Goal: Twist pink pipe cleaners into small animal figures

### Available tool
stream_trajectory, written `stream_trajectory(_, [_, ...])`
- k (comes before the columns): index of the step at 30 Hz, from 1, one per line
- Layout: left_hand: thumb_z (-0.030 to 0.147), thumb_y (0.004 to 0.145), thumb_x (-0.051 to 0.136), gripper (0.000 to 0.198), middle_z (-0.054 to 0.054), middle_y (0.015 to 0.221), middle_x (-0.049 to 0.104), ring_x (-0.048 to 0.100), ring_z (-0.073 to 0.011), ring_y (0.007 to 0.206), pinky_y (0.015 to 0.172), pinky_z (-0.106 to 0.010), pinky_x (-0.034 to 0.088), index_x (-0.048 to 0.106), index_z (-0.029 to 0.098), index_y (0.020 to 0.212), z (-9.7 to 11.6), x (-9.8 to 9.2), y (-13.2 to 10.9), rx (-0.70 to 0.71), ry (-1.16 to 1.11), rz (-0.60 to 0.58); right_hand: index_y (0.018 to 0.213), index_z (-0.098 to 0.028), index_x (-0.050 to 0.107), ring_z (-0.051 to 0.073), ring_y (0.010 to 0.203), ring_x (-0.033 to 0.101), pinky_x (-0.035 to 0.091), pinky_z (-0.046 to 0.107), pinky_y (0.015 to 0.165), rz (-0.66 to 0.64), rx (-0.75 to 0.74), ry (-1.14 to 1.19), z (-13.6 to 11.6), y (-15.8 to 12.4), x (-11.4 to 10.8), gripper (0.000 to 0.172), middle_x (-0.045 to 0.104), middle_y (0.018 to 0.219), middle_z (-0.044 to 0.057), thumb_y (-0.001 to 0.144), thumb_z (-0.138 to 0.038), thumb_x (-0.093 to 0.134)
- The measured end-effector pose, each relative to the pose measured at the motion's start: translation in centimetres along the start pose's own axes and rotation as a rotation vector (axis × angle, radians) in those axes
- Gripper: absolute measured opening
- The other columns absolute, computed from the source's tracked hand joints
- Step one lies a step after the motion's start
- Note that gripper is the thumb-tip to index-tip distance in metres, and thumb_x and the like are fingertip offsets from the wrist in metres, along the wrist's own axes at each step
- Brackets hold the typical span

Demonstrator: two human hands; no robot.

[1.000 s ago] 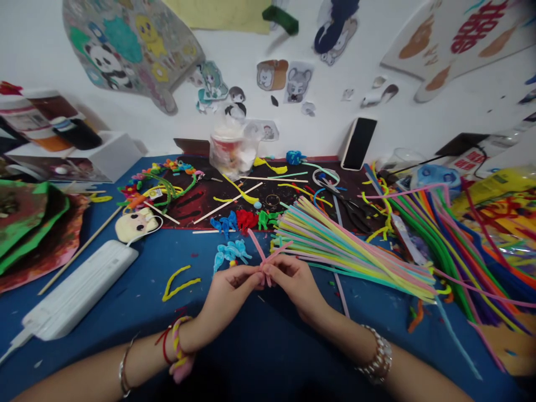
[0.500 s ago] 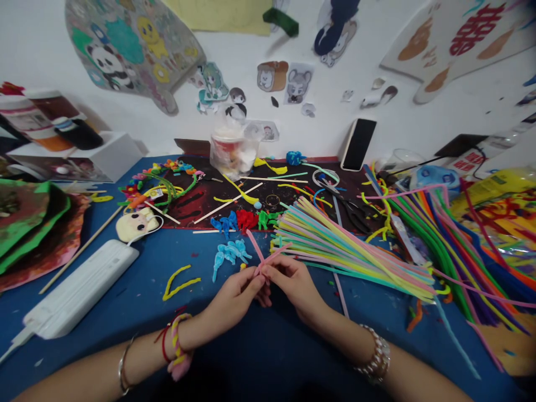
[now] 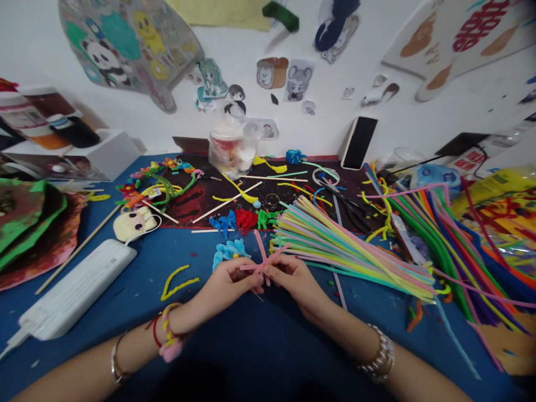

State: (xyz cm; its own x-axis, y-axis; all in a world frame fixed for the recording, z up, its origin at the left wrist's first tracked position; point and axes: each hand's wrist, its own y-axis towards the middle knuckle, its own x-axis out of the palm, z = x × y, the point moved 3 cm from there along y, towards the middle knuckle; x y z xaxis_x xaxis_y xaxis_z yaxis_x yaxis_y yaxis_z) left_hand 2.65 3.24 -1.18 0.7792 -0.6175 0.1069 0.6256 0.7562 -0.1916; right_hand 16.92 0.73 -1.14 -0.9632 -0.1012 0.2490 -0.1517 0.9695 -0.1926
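The left hand (image 3: 221,285) and right hand (image 3: 295,282) pinch 2 crossed pink pipe cleaners (image 3: 262,251) at the fingertips, each grip equally near: 1 strand points away from the person, 1 runs sideways. Just right, a pastel pipe-cleaner bundle (image 3: 352,257) fans across the blue table (image 3: 138,290). High right — a wall poster (image 3: 454,44) with red double-happiness characters.

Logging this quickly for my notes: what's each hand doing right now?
Left hand: closed, pinching twisted pink fuzzy pipe cleaners.
Right hand: closed, pinching the same pipe cleaners.

A blue table (image 3: 184,251) is spread with pastel pipe cleaners (image 3: 352,257), a long white plastic case (image 3: 75,290) and a dark red-and-black mat (image 3: 188,209).
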Motion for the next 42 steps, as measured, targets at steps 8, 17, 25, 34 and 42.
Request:
stream_trajectory(8, [0.043,0.09,0.034,0.043,-0.009,0.079,0.063,0.064,-0.0197,0.07,0.07,-0.034,0.051,0.06,0.01,0.083,1.5,0.4,-0.6,-0.175,-0.131,-0.15,0.073,-0.014,0.063,0.011,0.058,0.05,0.038,0.025,0.059,-0.085,-0.003,-0.003,0.0,0.0,0.0,0.02,0.057,0.061,-0.001,0.075,-0.034,0.064])
stream_trajectory(17, [0.04,0.088,0.043,0.034,-0.009,0.083,0.064,0.064,-0.0177,0.074,0.074,-0.033,0.05,0.06,0.011,0.091,0.2,0.9,-0.4,-0.146,-0.058,-0.217,0.067,-0.015,0.061,0.009,0.05,0.045,0.035,0.023,0.05,-0.021,-0.015,-0.054,0.3,-0.1,0.4,0.023,0.052,0.056,-0.003,0.071,-0.037,0.066])
stream_trajectory(25, [0.04,0.09,0.041,0.03,-0.003,0.068,0.059,0.063,-0.0146,0.06,0.061,-0.027,0.049,0.052,0.013,0.084,-0.4,1.7,-0.9,-0.155,-0.181,-0.257,0.073,-0.015,0.061,0.011,0.054,0.046,0.037,0.023,0.054,0.046,0.004,-0.091,0.5,-0.4,0.6,0.018,0.051,0.053,-0.003,0.075,-0.033,0.063])
stream_trajectory(34, [0.041,0.084,0.051,0.032,-0.008,0.073,0.067,0.067,-0.0173,0.065,0.064,-0.028,0.052,0.057,0.011,0.078,0.1,1.2,-0.8,-0.259,-0.197,-0.204,0.073,-0.016,0.06,0.01,0.058,0.046,0.037,0.022,0.057,-0.003,-0.014,-0.056,0.0,-0.2,0.3,0.02,0.052,0.063,-0.002,0.074,-0.036,0.063])
stream_trajectory(42, [0.043,0.081,0.055,0.035,-0.01,0.073,0.068,0.066,-0.0179,0.063,0.063,-0.03,0.052,0.061,0.009,0.075,-0.4,1.0,-0.6,-0.288,-0.126,-0.165,0.078,-0.016,0.064,0.01,0.062,0.052,0.041,0.024,0.061,-0.026,0.043,-0.008,0.0,-0.1,0.4,0.021,0.06,0.071,0.0,0.07,-0.035,0.067])
